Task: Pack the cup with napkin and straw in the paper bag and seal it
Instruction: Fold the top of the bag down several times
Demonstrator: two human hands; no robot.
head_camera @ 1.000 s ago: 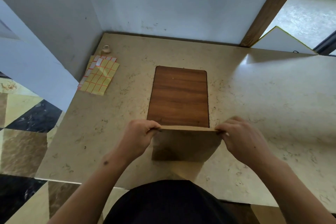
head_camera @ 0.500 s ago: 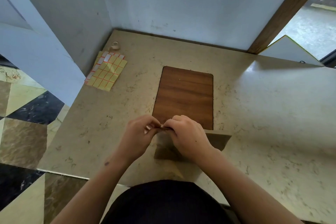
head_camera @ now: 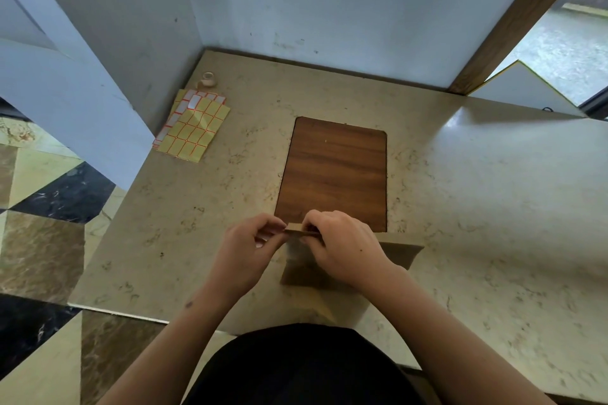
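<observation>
Brown kraft paper is what both hands are working: the paper bag [head_camera: 399,253] stands on the marble counter [head_camera: 493,207] at about 6 o'clock from the wooden board [head_camera: 332,171], its top pressed flat into a narrow strip. The left hand [head_camera: 250,250] pinches the left end of that strip between thumb and fingers, and the right hand [head_camera: 342,246] pinches it just beside, knuckles up, covering much of the bag's upper edge. Cup, napkin and straw are not visible; presumably they sit inside.

The step in hand looks like creasing the fold that closes the mouth. To do it well, the left pinch should anchor the corner while the right slides toward 3 o'clock along the edge, pressing firmly so the crease runs straight and level. Pressing downward too hard may crush the contents or tip the bag. The yellow label sheets [head_camera: 194,128] lie at 10 o'clock, well apart, likely the sealing stickers.
</observation>
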